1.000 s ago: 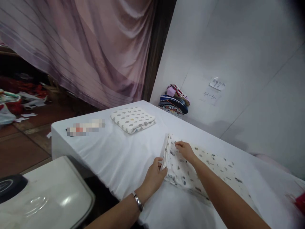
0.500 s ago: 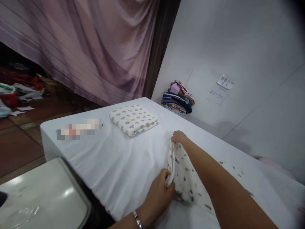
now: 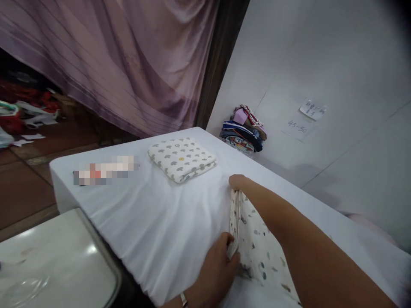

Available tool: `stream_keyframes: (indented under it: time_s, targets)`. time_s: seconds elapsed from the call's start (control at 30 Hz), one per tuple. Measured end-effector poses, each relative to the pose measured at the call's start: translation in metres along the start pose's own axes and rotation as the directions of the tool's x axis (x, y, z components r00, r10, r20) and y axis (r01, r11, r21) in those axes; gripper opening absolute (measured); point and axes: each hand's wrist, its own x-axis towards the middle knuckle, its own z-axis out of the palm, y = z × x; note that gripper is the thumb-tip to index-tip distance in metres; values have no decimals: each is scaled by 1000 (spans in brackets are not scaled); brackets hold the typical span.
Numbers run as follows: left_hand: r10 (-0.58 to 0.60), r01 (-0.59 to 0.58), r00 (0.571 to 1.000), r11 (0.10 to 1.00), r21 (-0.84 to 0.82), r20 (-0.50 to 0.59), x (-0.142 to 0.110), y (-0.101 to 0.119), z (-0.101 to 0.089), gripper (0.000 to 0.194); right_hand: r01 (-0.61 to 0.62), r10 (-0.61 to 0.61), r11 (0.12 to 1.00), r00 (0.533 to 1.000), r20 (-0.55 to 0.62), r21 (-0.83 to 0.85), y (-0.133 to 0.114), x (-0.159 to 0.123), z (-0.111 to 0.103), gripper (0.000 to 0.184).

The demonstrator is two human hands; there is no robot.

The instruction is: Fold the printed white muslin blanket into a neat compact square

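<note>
A white cloth printed with small grey, green and brown motifs lies partly gathered on the white-covered table. My left hand, with a silver bracelet at the wrist, pinches the near end of the cloth's folded edge between thumb and fingers. At the far end of that same edge is my right hand, its fingers curled down over the cloth and mostly hidden. The right forearm crosses above the cloth and covers part of it. Beyond both hands sits a folded white cloth with a grey mushroom-like print.
The table stands against a wall bearing a handwritten paper sign. A pile of folded clothes is by its far side. A pixelated item lies at the left corner. A glossy pale surface is at lower left.
The printed cloth's part that showed beyond my right forearm is out of sight there now. Both hands keep hold of the folded edge and have barely moved. The view has shifted slightly.
</note>
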Motion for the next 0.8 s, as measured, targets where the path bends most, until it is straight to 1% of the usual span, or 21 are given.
stream_keyframes:
  time_s: [0.07, 0.17, 0.27, 0.37, 0.5, 0.57, 0.67, 0.73, 0.8]
  targets:
    - [8, -9, 1000, 1000, -14, -26, 1, -1, 0, 16, 23, -22, 1000, 998, 56, -13, 5, -3, -7, 15]
    - [-16, 14, 999, 999, -30, -50, 3, -1, -1, 16, 31, -33, 999, 997, 72, 22, 13, -10, -10, 19]
    - [-47, 46, 998, 999, -24, -41, 4, -1, -1, 18, 15, -19, 998, 998, 54, 63, 14, -12, -5, 23]
    - [-37, 36, 998, 999, -11, -43, 5, -1, -3, 17, -8, 3, 993, 999, 38, 122, 8, -8, 3, 24]
    - [-33, 34, 998, 999, 31, -48, 6, 1, -7, 16, -41, 34, 966, 999, 32, 255, -1, -5, 8, 22]
    - [-20, 22, 998, 998, 51, -55, 7, 0, -7, 18, -39, 43, 939, 999, -3, 341, 0, -9, 7, 20]
    - [12, -7, 998, 998, 69, -66, 10, -3, -7, 21, -8, 69, 892, 990, -120, 451, 10, -23, 5, 27]
    - [15, -9, 998, 994, 110, -57, 10, -5, -9, 22, 19, 94, 869, 975, -202, 494, 21, -38, 6, 32]
    - [11, -4, 999, 982, 188, -34, 10, -4, -16, 23, 42, 115, 856, 956, -269, 515, 34, -59, 11, 32]
